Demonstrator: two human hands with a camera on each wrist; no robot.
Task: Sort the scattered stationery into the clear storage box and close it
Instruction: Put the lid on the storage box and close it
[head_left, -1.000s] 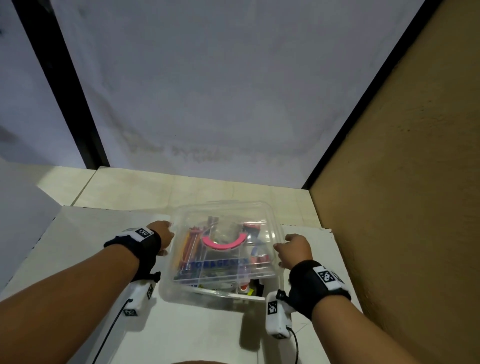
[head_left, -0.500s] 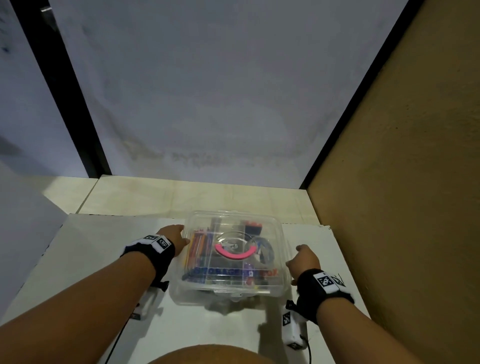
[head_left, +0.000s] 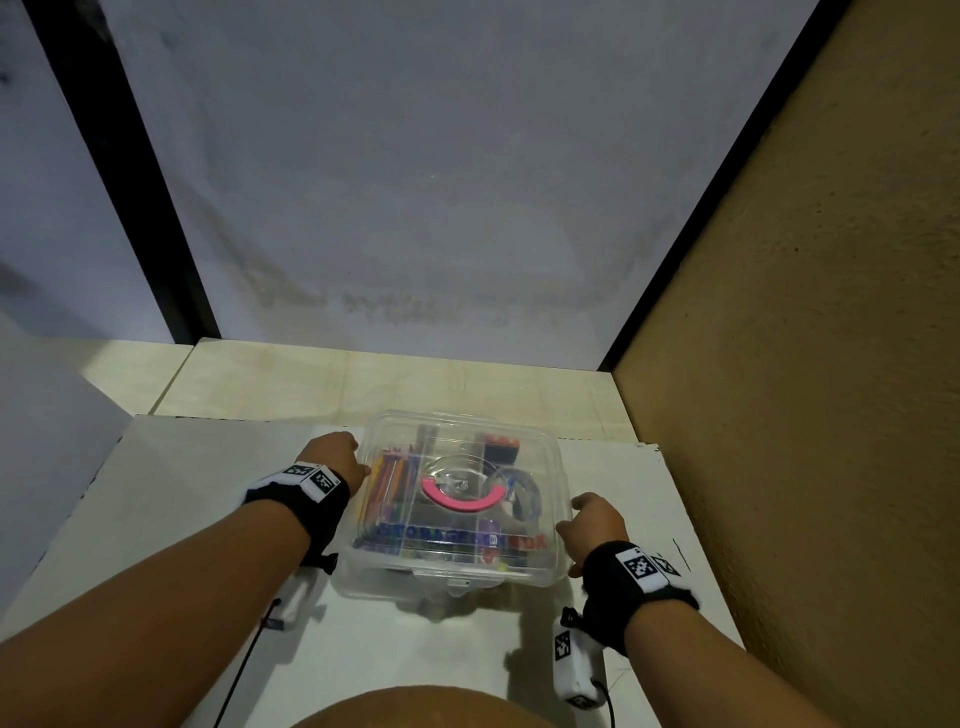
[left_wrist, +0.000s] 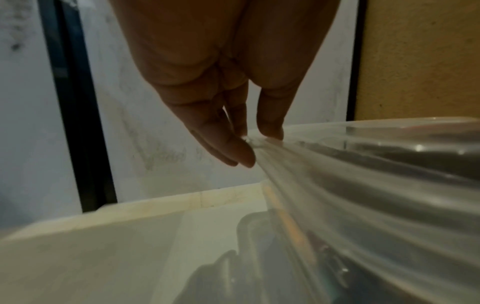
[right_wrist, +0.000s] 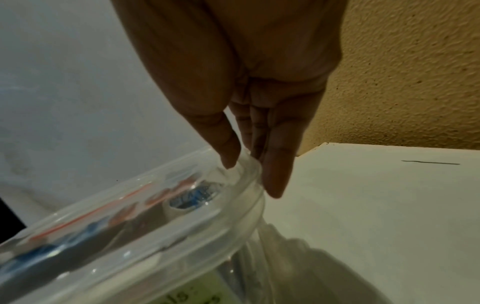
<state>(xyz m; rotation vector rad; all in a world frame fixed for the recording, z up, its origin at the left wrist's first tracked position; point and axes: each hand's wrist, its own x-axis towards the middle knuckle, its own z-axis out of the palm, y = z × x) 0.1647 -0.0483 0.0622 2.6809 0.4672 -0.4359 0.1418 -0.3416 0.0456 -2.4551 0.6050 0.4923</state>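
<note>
The clear storage box (head_left: 457, 579) stands on the white table with its clear lid (head_left: 543, 457) lying flat on top. A pink curved handle (head_left: 462, 503) sits in the lid's middle. Coloured pens (head_left: 389, 483) and a tape roll (head_left: 524, 493) show through the plastic. My left hand (head_left: 337, 460) holds the lid's left edge, thumb on top and fingers (left_wrist: 241, 156) against the rim (left_wrist: 363, 164). My right hand (head_left: 595, 522) pinches the lid's right edge (right_wrist: 155, 216), thumb above and fingers (right_wrist: 275, 181) down the side.
The white table (head_left: 182, 493) has bare surface to the left, right and front of the box. A rough tan wall (head_left: 805, 364) rises close on the right. A pale wall with a black post (head_left: 130, 182) stands behind.
The lid, tilted over the box a second ago, has come down flat onto it. Both hands lowered with it and stay at its side edges.
</note>
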